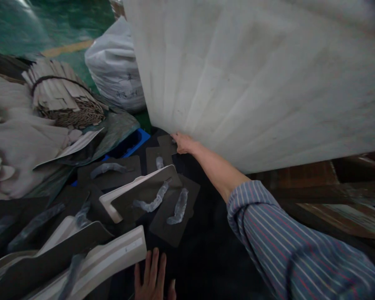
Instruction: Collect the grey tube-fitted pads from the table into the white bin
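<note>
White panel (253, 79), large and faintly creased, looms upright across the right of the view, its lower edge meeting the right grip (183, 143), whose fingers pass out of sight behind it, so clenched or released cannot be told. The left grip (153, 277) is released, fingers spread, at the near side just beside a white-edged molded piece (121, 250). Dark sheets (131, 177) carrying translucent strips (178, 206) lie between the grips, with a strapped bundle of cardboard strips (62, 93) at far left.

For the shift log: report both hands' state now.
Left hand: open, fingers spread, holding nothing.
Right hand: at the white sheet's lower edge; grip cannot be told.
</note>
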Demonstrator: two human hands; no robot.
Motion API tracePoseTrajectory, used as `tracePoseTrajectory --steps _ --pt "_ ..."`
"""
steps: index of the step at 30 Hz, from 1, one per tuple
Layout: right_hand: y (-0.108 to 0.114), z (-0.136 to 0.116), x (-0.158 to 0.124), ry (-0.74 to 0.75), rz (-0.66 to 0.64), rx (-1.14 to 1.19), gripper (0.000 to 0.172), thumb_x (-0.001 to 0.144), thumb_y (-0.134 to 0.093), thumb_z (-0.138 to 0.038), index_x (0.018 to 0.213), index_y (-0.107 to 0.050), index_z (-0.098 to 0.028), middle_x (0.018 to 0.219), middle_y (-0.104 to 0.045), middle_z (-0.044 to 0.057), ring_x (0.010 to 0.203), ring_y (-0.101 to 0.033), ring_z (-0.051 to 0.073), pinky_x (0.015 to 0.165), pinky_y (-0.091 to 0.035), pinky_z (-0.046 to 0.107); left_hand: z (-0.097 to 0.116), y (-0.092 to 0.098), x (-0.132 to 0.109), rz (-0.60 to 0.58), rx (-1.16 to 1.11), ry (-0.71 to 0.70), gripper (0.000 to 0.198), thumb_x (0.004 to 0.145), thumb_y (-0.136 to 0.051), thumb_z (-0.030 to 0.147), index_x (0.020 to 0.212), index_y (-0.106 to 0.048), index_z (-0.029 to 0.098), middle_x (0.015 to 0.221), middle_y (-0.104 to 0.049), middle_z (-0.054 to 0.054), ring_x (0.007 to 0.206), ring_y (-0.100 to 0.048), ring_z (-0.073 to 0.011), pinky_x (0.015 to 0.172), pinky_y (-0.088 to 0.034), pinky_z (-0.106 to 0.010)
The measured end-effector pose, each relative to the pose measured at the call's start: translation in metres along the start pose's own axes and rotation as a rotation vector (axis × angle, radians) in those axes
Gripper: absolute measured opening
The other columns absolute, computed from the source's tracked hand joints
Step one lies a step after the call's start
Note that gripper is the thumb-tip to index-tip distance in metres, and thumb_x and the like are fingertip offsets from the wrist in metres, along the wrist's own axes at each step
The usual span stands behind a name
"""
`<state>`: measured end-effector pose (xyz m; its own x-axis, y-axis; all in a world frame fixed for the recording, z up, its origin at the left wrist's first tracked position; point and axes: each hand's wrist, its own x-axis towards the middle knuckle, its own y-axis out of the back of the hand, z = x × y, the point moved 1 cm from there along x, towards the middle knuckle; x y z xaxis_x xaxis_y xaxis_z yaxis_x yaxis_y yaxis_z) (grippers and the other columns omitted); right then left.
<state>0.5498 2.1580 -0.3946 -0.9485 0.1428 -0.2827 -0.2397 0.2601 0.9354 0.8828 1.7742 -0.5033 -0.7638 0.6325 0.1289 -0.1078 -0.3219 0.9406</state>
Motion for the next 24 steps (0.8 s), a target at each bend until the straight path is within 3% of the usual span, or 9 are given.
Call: tracePoseTrajectory --steps 3,5,9,13,15,18,20,22,24 --pt "-0.007 -0.012 -0.006 -0.069 0.035 0.003 0.032 0.077 -0.069 -0.018 0.109 -0.069 -0.013 0.118 -0.067 0.016 0.117 -0.06 0.032 0.103 -0.045 0.039 -0.001 0.013 0.005 -0.032 0.045 -0.063 0.077 0.086 -0.055 0.032 0.155 -0.025 0.019 0.154 -0.045 -0.016 0.146 -0.035 -0.0337 0.122 -0.018 -0.059" --pt "-0.011 -0.024 -0.012 -0.111 0.07 0.022 0.022 0.089 -0.059 -0.029 0.101 -0.071 -0.015 0.112 -0.07 0.015 0.115 -0.061 0.029 0.101 -0.045 0.038 -0.001 0.021 0.008 -0.04 0.073 -0.09 0.072 0.085 -0.056 0.033 0.152 -0.034 0.017 0.156 -0.042 -0.015 0.148 -0.031 -0.0329 0.124 -0.013 -0.056" --pt "-0.02 -0.063 -0.016 -0.202 0.104 0.081 0.033 0.097 -0.045 -0.037 0.105 -0.068 -0.014 0.114 -0.07 0.015 0.115 -0.062 0.028 0.098 -0.046 0.038 0.002 0.033 0.008 -0.047 0.068 -0.069 0.066 0.086 -0.055 0.033 0.148 -0.041 0.016 0.16 -0.035 -0.013 0.15 -0.026 -0.0323 0.125 -0.005 -0.054" --pt "-0.046 -0.126 -0.032 -0.207 -0.047 0.211 0.059 0.095 -0.04 -0.06 0.109 -0.066 -0.009 0.098 -0.073 0.017 0.093 -0.07 0.027 0.085 -0.051 0.035 0.003 0.034 0.006 -0.076 -0.015 -0.02 0.065 0.087 -0.053 0.038 0.148 -0.041 0.018 0.163 -0.029 -0.012 0.151 -0.023 -0.033 0.123 -0.01 -0.058" --pt "-0.068 -0.164 -0.059 -0.16 -0.135 0.282 0.066 0.092 -0.043 -0.066 0.123 -0.061 -0.011 0.099 -0.074 0.015 0.086 -0.072 0.025 0.08 -0.052 0.033 0.002 0.032 0.006 -0.118 -0.063 0.008 0.064 0.088 -0.05 0.041 0.147 -0.042 0.018 0.164 -0.027 -0.012 0.151 -0.024 -0.035 0.12 -0.018 -0.061" --pt "-0.104 -0.219 -0.112 -0.082 -0.187 0.342 0.082 0.086 -0.058 -0.059 0.147 -0.037 -0.009 0.12 -0.068 0.022 0.107 -0.068 0.031 0.09 -0.05 0.037 0.007 0.029 -0.001 -0.183 -0.122 0.058 0.065 0.09 -0.046 0.046 0.149 -0.04 0.018 0.163 -0.029 -0.013 0.148 -0.03 -0.0364 0.115 -0.034 -0.059" --pt "-0.123 -0.248 -0.146 -0.056 -0.207 0.37 0.092 0.085 -0.061 -0.053 0.152 -0.023 -0.002 0.124 -0.064 0.028 0.116 -0.063 0.037 0.094 -0.048 0.041 0.015 0.032 -0.015 -0.196 -0.124 0.099 0.067 0.092 -0.044 0.044 0.152 -0.033 0.017 0.162 -0.03 -0.014 0.147 -0.033 -0.037 0.113 -0.039 -0.058" --pt "-0.138 -0.272 -0.177 -0.047 -0.226 0.404 0.091 0.088 -0.057 -0.05 0.152 -0.018 0.002 0.122 -0.064 0.031 0.116 -0.063 0.039 0.094 -0.048 0.045 0.022 0.042 -0.037 -0.213 -0.118 0.123 0.066 0.093 -0.042 0.04 0.154 -0.03 0.018 0.161 -0.032 -0.015 0.146 -0.034 -0.0371 0.113 -0.039 -0.059" --pt "-0.153 -0.292 -0.214 -0.032 -0.268 0.442 0.089 0.089 -0.054 -0.047 0.153 -0.016 0.002 0.121 -0.065 0.031 0.114 -0.064 0.04 0.094 -0.048 0.046 0.022 0.061 -0.06 -0.241 -0.123 0.126 0.062 0.093 -0.044 0.041 0.152 -0.037 0.024 0.158 -0.039 -0.014 0.144 -0.039 -0.0341 0.113 -0.04 -0.056"
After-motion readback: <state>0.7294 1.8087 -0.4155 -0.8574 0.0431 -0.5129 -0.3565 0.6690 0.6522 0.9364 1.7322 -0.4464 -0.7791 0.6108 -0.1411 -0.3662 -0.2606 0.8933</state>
